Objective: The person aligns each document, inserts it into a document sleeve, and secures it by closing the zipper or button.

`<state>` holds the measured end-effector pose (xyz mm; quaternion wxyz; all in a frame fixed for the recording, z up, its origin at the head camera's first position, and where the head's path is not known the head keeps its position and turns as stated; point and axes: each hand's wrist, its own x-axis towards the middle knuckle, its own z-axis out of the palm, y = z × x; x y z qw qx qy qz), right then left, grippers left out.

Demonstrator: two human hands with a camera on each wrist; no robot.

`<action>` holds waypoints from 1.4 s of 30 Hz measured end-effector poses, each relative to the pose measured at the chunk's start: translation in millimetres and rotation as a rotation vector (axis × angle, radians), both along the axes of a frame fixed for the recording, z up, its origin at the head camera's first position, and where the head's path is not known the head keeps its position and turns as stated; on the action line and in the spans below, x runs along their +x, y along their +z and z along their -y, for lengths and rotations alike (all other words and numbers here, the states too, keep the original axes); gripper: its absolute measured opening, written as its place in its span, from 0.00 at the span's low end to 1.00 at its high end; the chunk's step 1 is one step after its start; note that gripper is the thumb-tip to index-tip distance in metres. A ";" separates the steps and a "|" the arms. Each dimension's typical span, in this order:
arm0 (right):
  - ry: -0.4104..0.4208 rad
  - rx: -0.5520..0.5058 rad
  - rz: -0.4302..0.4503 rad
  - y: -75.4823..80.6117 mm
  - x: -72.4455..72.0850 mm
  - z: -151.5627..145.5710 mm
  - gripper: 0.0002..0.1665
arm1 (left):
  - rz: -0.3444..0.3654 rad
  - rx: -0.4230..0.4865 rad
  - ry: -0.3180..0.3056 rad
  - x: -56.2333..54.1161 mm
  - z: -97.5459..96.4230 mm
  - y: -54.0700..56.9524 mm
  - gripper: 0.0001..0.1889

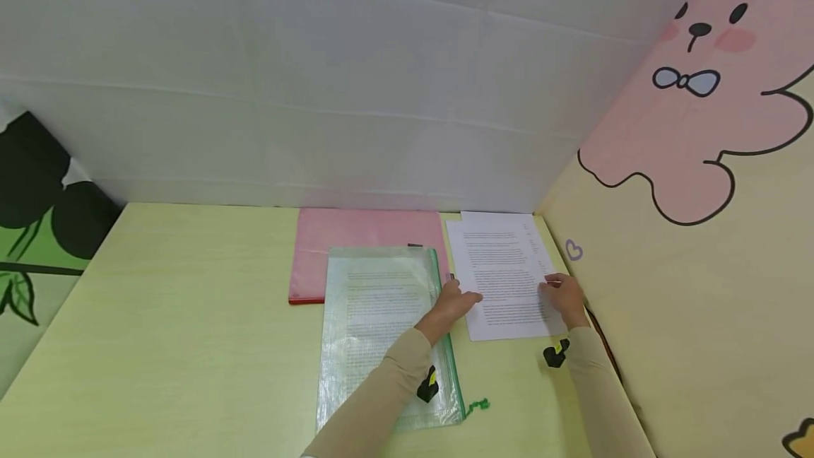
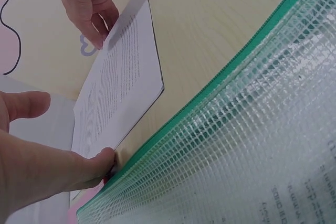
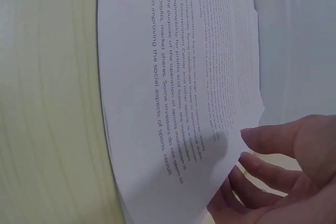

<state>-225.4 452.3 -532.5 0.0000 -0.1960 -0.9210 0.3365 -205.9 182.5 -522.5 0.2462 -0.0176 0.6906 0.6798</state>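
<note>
With my left grip (image 1: pixel 451 302) spread at the papers' left edge, I pinch the papers (image 1: pixel 504 271) rightward with my right grip (image 1: pixel 564 297); pressure should be light.

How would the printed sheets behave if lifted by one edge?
The printed sheets would probably sag, since they look like thin, plain paper. They may also slide apart: their top edges lie offset and no clip shows.

On the printed paper sheet (image 3: pixel 173 103), in the centre of the right wrist frame, it is possible to read "market shares. Some investors do not seem to" and "improving the social aspects of sports". Letters through the zippered mesh pouch (image 2: pixel 236 124), lower right of the left wrist frame, are too blurred.
</note>
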 end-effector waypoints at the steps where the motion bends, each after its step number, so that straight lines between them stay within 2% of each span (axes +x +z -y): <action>1: 0.002 -0.005 -0.002 1.4 0.5 1.1 0.23 | -0.001 0.001 0.000 -0.1 -0.2 -0.2 0.40; 6: 0.008 -0.012 -0.014 7.7 1.9 5.9 0.24 | -0.009 -0.004 -0.005 0.0 -1.5 -1.6 0.39; 10: 0.013 0.001 0.016 12.0 0.7 9.5 0.26 | -0.010 -0.010 -0.005 0.6 -1.8 -1.3 0.38; 17: 0.016 0.000 0.021 11.5 1.9 8.0 0.26 | 0.008 -0.014 -0.001 0.0 -2.7 -1.2 0.37; 31: 0.007 -0.026 0.076 15.6 -0.2 2.1 0.28 | 0.042 -0.008 0.046 -3.8 -2.8 -2.7 0.40; 37: -0.003 -0.030 0.065 13.7 2.0 0.6 0.26 | 0.035 0.009 0.051 -3.3 -1.9 -5.4 0.39; 42: -0.011 -0.012 0.009 14.3 4.2 -3.8 0.21 | 0.021 0.006 0.043 -3.2 -1.9 -7.0 0.39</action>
